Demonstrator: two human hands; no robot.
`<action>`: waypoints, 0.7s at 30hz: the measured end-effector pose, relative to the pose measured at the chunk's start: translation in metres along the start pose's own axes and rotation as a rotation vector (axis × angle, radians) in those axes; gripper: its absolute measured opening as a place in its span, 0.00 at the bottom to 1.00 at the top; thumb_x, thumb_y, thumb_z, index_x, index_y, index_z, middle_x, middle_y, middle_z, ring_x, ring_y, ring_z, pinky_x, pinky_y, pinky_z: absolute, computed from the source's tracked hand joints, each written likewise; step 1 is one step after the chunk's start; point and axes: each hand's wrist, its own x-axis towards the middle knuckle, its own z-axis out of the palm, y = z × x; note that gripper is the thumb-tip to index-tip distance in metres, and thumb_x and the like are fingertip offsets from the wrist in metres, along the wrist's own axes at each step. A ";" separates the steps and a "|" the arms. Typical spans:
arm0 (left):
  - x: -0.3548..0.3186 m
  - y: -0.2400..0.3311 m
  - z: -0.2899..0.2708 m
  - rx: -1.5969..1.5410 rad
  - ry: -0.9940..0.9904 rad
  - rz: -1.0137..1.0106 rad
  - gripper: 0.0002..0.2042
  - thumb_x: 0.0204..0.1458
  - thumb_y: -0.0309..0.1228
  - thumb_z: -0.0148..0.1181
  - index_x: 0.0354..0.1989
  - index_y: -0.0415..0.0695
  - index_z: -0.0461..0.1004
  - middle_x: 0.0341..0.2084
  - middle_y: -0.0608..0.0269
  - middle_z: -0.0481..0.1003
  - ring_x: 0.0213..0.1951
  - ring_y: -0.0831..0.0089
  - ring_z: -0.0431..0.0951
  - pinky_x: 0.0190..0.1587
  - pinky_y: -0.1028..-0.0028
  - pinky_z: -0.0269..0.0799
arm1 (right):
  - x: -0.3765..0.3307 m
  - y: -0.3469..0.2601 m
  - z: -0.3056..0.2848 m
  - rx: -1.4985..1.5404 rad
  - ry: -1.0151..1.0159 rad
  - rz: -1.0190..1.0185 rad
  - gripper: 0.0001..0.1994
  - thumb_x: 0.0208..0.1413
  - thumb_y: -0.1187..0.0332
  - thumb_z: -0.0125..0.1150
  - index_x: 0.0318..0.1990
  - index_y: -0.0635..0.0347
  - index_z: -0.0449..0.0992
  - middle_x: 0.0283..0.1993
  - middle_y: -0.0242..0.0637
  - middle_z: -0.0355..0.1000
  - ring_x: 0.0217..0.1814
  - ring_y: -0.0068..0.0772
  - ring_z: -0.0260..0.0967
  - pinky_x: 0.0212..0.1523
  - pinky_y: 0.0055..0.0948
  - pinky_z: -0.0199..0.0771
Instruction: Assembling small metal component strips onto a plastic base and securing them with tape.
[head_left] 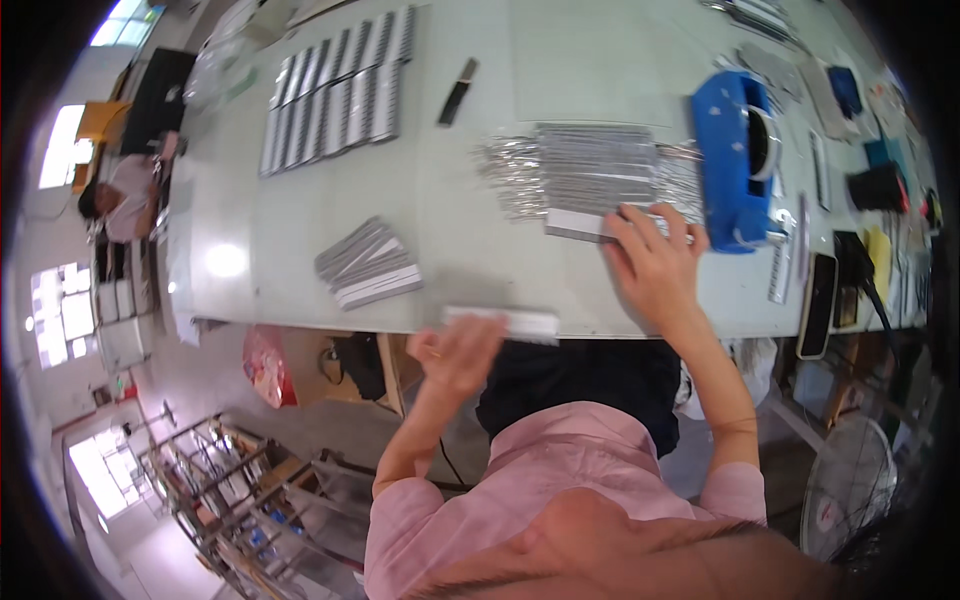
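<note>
**Two hands on flat silver packs at the near edge of a pale worktable**

The left hand (458, 352) is raised just at the near edge of the pale green-white worktable (470, 60), its fingers closed around one end of a long, flat white-and-silver pack (505, 322). The pack lies roughly level and is blurred, its far end jutting to the right along the table's near edge.

The right hand (655, 262) rests on the table farther in and to the right, fingers spread and curved over the near end of a broad spread of thin silver strips in clear wrapping (590, 172). Its fingertips press on a flat white-and-silver pack (578, 226) lying at the near side of that spread; the hand is pressing down on it rather than closed around it.

Just right of the spread, touching or almost touching the right hand's fingers, stands a blue plastic tape dispenser (728, 150). Toward the table's left near edge lies a small loose stack of grey-and-white flat packs (368, 264), well apart from both hands. At the far left corner, rows of similar silver packs (335, 90) lie side by side. A slim black tool (457, 92) lies between those rows and the spread. Near the right edge lie a dark phone (816, 304) and other small items too small to tell. Another person (120, 195) sits beyond the table's left end.
</note>
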 end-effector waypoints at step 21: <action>0.029 0.055 0.002 -0.274 -0.236 -0.135 0.18 0.53 0.37 0.64 0.53 0.54 0.79 0.56 0.64 0.70 0.56 0.60 0.69 0.57 0.55 0.64 | -0.061 -0.014 -0.019 -0.088 0.036 -0.172 0.15 0.47 0.66 0.60 0.44 0.42 0.82 0.45 0.16 0.72 0.50 0.26 0.65 0.47 0.33 0.53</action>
